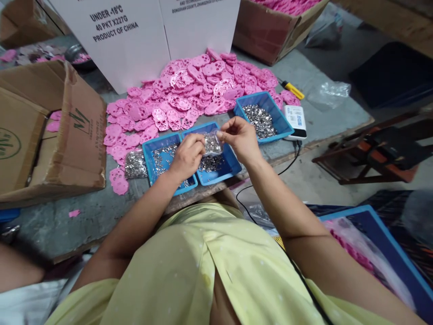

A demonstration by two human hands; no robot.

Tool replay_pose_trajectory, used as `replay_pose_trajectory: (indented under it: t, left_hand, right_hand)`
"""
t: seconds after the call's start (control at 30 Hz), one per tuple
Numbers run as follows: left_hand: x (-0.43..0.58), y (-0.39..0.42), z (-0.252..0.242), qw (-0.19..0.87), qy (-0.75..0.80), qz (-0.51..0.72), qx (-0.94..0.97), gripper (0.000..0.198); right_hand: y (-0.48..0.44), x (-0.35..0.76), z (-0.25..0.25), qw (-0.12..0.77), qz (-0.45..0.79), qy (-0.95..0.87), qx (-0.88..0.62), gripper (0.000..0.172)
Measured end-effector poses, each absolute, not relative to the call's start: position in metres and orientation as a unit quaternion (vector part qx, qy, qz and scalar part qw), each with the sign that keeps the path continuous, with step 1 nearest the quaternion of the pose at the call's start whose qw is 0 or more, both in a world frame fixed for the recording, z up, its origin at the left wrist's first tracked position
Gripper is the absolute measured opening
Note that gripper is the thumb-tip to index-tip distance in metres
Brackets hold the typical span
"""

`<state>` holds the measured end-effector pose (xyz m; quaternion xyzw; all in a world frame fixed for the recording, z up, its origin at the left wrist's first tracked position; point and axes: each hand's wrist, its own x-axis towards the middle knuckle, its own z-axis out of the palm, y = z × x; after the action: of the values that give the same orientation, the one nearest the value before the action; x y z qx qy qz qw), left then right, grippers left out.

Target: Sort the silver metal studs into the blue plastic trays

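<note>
A small clear plastic bag of metal parts point(212, 144) is held up over the middle blue tray point(233, 167). My left hand point(188, 155) grips the bag's left side with curled fingers. At its upper right edge, my right hand point(244, 139) pinches the plastic between thumb and fingers. Small shiny metal parts point(210, 163) lie in the tray beneath. The left blue tray point(186, 188), partly behind my left forearm, has a thin scatter of the same parts. Another filled clear bag point(135, 164) rests against that tray's left side.
Pink plastic pieces point(199, 90) are heaped behind the trays. A third blue tray point(282, 128) of metal parts stands right, beside a white device point(295, 121) with a cable and a yellow-handled tool point(292, 90). An open cardboard box point(84, 140) stands left. Another person's arm point(16, 268) shows lower left.
</note>
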<state>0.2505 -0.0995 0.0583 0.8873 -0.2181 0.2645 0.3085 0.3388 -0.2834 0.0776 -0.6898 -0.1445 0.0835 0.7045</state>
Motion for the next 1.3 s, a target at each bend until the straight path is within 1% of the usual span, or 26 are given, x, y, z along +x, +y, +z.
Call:
replay_pose_trajectory:
  t: [0.17, 0.33, 0.4, 0.5, 0.6, 0.67, 0.77, 0.83, 0.93, 1.03, 1.2, 1.3]
  left_hand:
    - [0.252, -0.1, 0.056, 0.312, -0.209, 0.226, 0.899, 0.027]
    - [0.251, -0.097, 0.054, 0.334, -0.19, 0.202, 0.901, 0.032]
    - [0.251, -0.095, 0.051, 0.351, -0.162, 0.202, 0.9, 0.03]
    - [0.256, -0.092, 0.041, 0.394, -0.107, 0.209, 0.888, 0.031]
    - [0.262, -0.087, 0.028, 0.431, -0.065, 0.213, 0.874, 0.043]
    - [0.266, -0.084, 0.021, 0.427, -0.054, 0.224, 0.874, 0.045]
    - [0.268, -0.081, 0.017, 0.39, -0.05, 0.25, 0.885, 0.041]
    - [0.268, -0.081, 0.019, 0.372, -0.049, 0.255, 0.891, 0.044]
    - [0.268, -0.085, 0.027, 0.379, -0.049, 0.239, 0.892, 0.047]
    - [0.267, -0.091, 0.037, 0.421, -0.04, 0.223, 0.878, 0.041]
    - [0.263, -0.099, 0.047, 0.497, -0.014, 0.246, 0.832, 0.017]
    - [0.262, -0.103, 0.048, 0.532, -0.017, 0.267, 0.803, 0.016]
  right_hand:
    - [-0.283, 0.34, 0.079, 0.702, 0.092, -0.154, -0.689, 0.03]
    - [-0.285, 0.342, 0.077, 0.741, 0.078, -0.165, -0.646, 0.03]
    - [-0.286, 0.342, 0.075, 0.758, 0.083, -0.168, -0.625, 0.031]
    - [-0.287, 0.34, 0.074, 0.761, 0.095, -0.159, -0.621, 0.035]
    - [-0.287, 0.337, 0.078, 0.747, 0.108, -0.151, -0.638, 0.042]
    - [-0.287, 0.334, 0.082, 0.744, 0.118, -0.149, -0.641, 0.045]
    - [-0.287, 0.33, 0.088, 0.754, 0.126, -0.152, -0.626, 0.048]
    - [-0.287, 0.328, 0.091, 0.762, 0.124, -0.153, -0.617, 0.049]
    - [-0.286, 0.327, 0.091, 0.755, 0.124, -0.156, -0.625, 0.051]
    - [-0.286, 0.328, 0.086, 0.744, 0.119, -0.151, -0.64, 0.048]
    - [-0.287, 0.331, 0.072, 0.72, 0.097, -0.156, -0.67, 0.03]
    - [-0.29, 0.332, 0.067, 0.691, 0.08, -0.156, -0.701, 0.022]
